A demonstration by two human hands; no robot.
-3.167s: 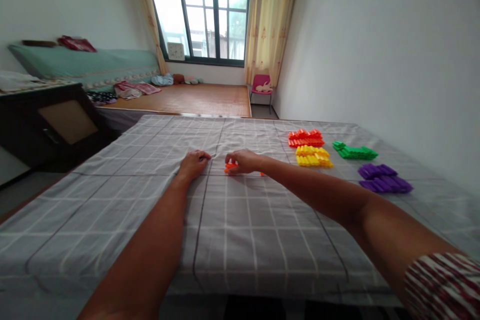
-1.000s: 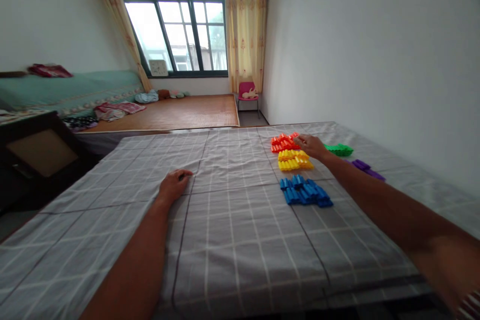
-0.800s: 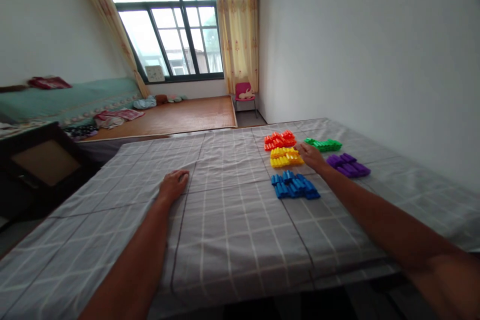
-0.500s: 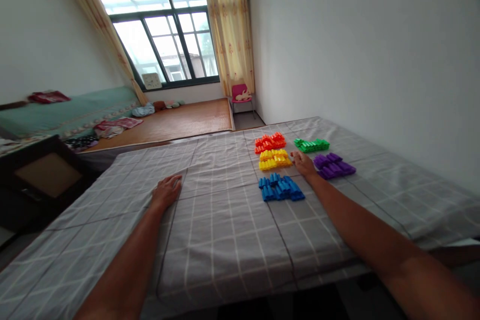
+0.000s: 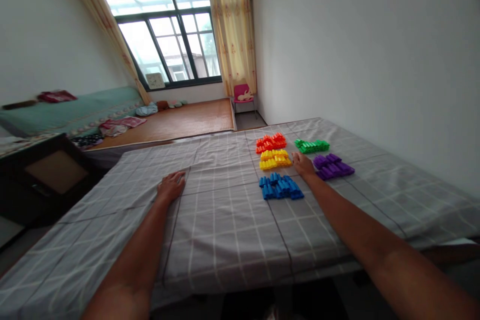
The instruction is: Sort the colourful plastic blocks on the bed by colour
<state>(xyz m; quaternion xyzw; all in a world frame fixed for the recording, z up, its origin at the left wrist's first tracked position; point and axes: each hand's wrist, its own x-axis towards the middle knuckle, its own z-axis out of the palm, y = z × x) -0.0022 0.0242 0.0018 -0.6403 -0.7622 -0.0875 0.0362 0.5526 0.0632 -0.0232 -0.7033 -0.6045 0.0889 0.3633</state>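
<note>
My left hand (image 5: 172, 186) rests flat on the checked grey cloth (image 5: 221, 220), with its fingers stretched out and nothing in it. My right hand (image 5: 303, 165) sits between the coloured piles, its fingers curled; whatever they may hold is hidden. Just left of its fingertips is a pile of small shiny yellow pieces (image 5: 275, 159). Orange-red pieces (image 5: 270, 143) are grouped behind the yellow ones, and blue pieces (image 5: 280, 186) in front. Green pieces (image 5: 312, 146) lie beyond the right hand, while purple pieces (image 5: 333, 166) lie to its right. The pieces look short and tube-like; their exact kind is unclear.
A white wall (image 5: 360, 60) runs along the table's right side. Behind the table is a low bed with a brown mat (image 5: 195, 118), and a pink chair (image 5: 243, 94) stands in the corner. A dark cabinet (image 5: 48, 180) is at the left.
The view has shifted slightly, so the room appears a little further right. Both hands keep nearly the same places on the cloth, and the coloured piles look unchanged.
</note>
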